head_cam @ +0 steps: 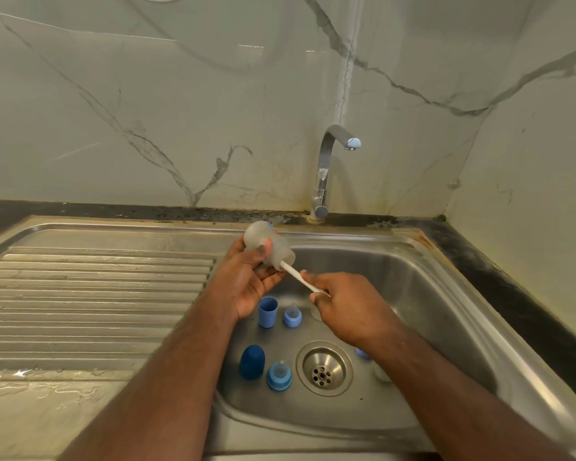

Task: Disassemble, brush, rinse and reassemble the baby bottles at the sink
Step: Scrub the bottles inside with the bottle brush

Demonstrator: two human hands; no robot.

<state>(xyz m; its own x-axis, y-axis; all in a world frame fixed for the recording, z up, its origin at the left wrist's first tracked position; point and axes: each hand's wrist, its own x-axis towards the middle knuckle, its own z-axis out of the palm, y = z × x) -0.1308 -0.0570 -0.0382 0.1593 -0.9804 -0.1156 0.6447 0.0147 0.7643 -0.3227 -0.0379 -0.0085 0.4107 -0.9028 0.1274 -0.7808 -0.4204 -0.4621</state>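
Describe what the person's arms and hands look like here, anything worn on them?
Both forearms are bare as far as the frame shows, with no sleeves in view. The left hand and right hand wear no gloves, and no rings, watch or bracelets show on the visible fingers or wrists.

bottle [269, 244] frosted clr | brush handle [300, 277] wht | cap [252, 362] dk blue | wall [147, 111] wht marble, grey veins
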